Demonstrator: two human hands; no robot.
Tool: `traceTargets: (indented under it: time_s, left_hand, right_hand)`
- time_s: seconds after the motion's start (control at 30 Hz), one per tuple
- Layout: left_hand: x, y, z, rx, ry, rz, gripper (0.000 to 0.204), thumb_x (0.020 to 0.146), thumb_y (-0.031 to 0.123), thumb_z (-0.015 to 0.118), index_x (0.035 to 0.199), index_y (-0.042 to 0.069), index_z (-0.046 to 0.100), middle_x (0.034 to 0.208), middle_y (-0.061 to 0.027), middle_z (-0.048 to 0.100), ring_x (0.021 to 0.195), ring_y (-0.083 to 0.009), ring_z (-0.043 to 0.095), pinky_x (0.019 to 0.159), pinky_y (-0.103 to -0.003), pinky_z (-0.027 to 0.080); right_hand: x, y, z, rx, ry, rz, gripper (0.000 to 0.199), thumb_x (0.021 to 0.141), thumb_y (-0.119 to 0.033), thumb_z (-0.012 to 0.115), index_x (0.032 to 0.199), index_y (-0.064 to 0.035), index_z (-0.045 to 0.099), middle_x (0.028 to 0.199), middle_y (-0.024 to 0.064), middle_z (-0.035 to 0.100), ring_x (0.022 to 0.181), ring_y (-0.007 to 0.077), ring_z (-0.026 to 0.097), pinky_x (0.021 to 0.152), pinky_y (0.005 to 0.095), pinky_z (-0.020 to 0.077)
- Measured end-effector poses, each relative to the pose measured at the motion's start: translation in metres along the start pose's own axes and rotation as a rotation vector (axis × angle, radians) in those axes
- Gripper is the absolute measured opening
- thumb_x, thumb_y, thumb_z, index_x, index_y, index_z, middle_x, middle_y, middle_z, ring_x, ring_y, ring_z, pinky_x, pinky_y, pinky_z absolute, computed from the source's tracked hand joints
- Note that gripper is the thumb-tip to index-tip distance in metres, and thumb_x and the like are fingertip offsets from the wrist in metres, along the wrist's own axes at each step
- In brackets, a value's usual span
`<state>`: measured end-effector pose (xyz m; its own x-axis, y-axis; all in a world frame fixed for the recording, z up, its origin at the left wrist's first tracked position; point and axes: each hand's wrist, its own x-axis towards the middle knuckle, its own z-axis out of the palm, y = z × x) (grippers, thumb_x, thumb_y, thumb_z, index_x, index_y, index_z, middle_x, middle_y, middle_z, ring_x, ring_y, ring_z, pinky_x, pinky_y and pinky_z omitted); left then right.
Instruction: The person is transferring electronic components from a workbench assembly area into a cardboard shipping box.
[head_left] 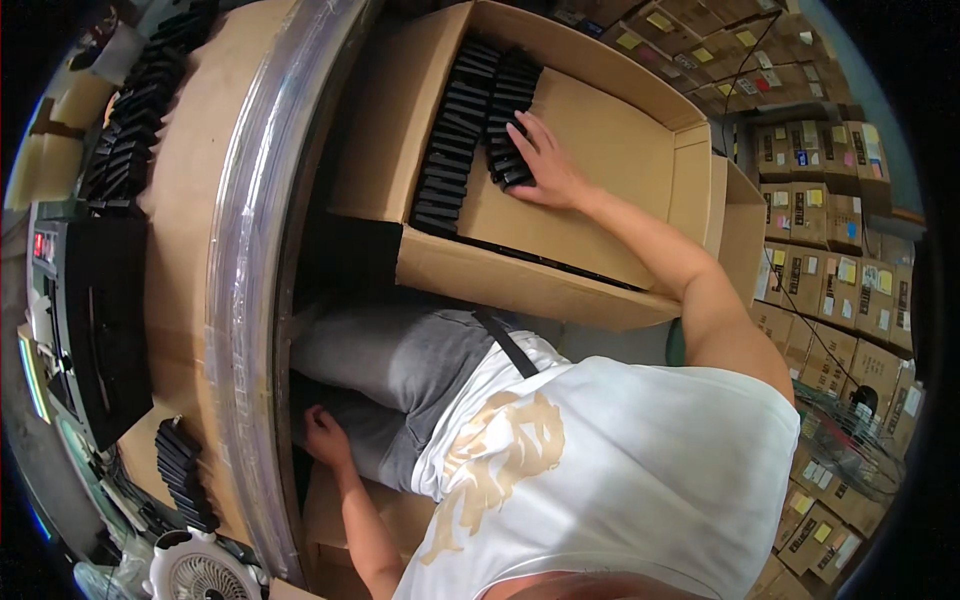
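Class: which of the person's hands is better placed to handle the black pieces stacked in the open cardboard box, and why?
Right hand: it rests on the black pieces in the cardboard box. Left hand lies low on the person's thigh.

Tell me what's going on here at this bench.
A seated person reaches the right hand into an open brown cardboard box, fingers resting on the shorter of two rows of flat black rectangular parts stacked on edge inside. The left hand rests low on the grey trousers, holding nothing. More such black parts lie in rows on the cardboard-covered bench to the left.
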<state>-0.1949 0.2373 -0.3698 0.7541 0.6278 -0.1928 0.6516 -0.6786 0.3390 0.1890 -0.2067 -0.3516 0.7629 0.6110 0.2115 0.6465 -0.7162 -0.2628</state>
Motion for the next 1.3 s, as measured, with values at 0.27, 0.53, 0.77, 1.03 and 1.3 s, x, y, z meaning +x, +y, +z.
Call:
traceTargets:
  time_s: [0.27,0.53,0.77,1.03,1.3]
  left_hand:
    - [-0.005,0.007,0.003,-0.028,0.05,0.021,0.023,0.087,0.02,0.047,0.101,0.014,0.064,0.086,-0.0102,0.069,0.07,-0.0358,0.061,0.064,-0.043,0.046]
    - [-0.015,-0.033,0.034,-0.013,0.153,-0.019,0.023,0.085,0.03,0.055,0.105,0.022,0.065,0.082,-0.0104,0.069,0.066,-0.0354,0.063,0.059,-0.045,0.048]
    - [-0.01,-0.003,0.033,-0.024,0.075,-0.084,0.022,0.084,0.031,0.052,0.098,0.017,0.063,0.076,-0.0102,0.067,0.065,-0.0366,0.062,0.055,-0.047,0.047]
    - [-0.032,0.011,0.0,-0.442,0.127,0.02,0.021,0.081,0.019,0.055,0.097,0.01,0.065,0.078,-0.0102,0.067,0.065,-0.033,0.062,0.056,-0.04,0.049]
    - [-0.071,0.053,-0.214,-0.44,0.899,0.117,0.024,0.072,0.004,0.057,0.095,0.004,0.061,0.086,-0.0096,0.061,0.071,-0.0278,0.055,0.066,-0.035,0.047]
  right_hand:
    - [0.006,-0.016,0.011,-0.108,0.063,0.08,0.083,0.074,-0.033,0.072,0.141,-0.0046,0.033,0.147,0.0184,0.027,0.137,0.0377,0.024,0.11,0.0439,0.0272]
    - [0.036,-0.041,0.018,-0.073,0.061,-0.015,0.077,0.076,-0.034,0.068,0.14,-0.0045,0.036,0.14,0.021,0.036,0.127,0.0394,0.035,0.107,0.046,0.0285]
    - [0.025,-0.045,-0.01,-0.214,0.082,-0.11,0.078,0.077,-0.034,0.064,0.143,-0.0078,0.033,0.142,0.0215,0.033,0.127,0.0417,0.033,0.105,0.051,0.0266]
    - [0.105,-0.363,-0.125,0.878,-0.359,-0.489,0.036,0.081,0.004,0.056,0.117,-0.0015,0.057,0.104,0.0076,0.063,0.088,0.0154,0.058,0.077,0.0267,0.0468]
    - [0.167,-0.565,-0.036,0.304,-0.305,-0.277,0.069,0.084,-0.054,0.055,0.141,-0.0192,0.037,0.141,0.0219,0.034,0.116,0.044,0.047,0.093,0.0473,0.0443]
